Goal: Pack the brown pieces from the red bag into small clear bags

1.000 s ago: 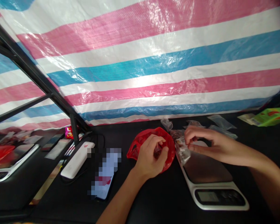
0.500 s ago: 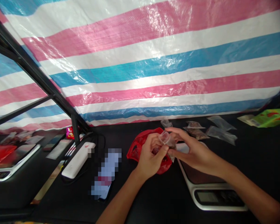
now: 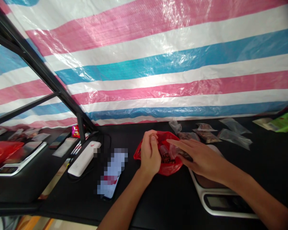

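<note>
A red plastic bag (image 3: 169, 170) stands with its mouth open, small dark brown pieces and a clear plastic cup-like thing (image 3: 163, 149) inside. My left hand (image 3: 150, 155) is closed at the bag's left rim, fingers curled and thumb against them. Over the right side of the bag, my right hand (image 3: 199, 156) grips a small clear plastic bag (image 3: 173, 151) with dark contents, its fingers stretched over the top. Under my right forearm lies a kitchen scale (image 3: 201, 195) with a white frame and brown plate, partly covered by the arm.
Behind my right hand lie filled clear bags (image 3: 208, 136) and flat clear bags (image 3: 235, 137). A green packet (image 3: 284, 123) is at far right. To the left are a phone (image 3: 112, 174), a white power bank (image 3: 84, 159), a black frame (image 3: 80, 127), and another scale (image 3: 8, 170).
My hands have moved apart, the left to the red bag's rim. The small clear bag is now in my right hand alone, tilted over the red bag. The view has shifted slightly.
</note>
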The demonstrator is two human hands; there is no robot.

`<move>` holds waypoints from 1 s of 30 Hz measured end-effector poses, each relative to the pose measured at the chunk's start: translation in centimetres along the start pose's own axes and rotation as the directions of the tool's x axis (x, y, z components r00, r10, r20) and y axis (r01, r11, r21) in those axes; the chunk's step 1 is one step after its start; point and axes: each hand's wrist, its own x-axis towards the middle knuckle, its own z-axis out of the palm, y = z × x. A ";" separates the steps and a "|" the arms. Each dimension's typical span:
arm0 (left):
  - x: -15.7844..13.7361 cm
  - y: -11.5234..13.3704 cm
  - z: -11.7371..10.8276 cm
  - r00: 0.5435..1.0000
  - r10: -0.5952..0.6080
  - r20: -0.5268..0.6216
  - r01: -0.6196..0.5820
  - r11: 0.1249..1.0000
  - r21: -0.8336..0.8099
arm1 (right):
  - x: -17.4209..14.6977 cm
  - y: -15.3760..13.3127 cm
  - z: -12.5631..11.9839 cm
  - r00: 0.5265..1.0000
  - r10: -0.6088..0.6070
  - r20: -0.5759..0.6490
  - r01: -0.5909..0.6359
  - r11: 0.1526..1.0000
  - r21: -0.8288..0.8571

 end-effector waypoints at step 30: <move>-0.5 -0.8 0.0 1.000 -0.014 0.009 0.014 1.000 -0.017 | -0.4 0.1 0.7 0.999 0.006 0.036 -0.006 1.000 0.000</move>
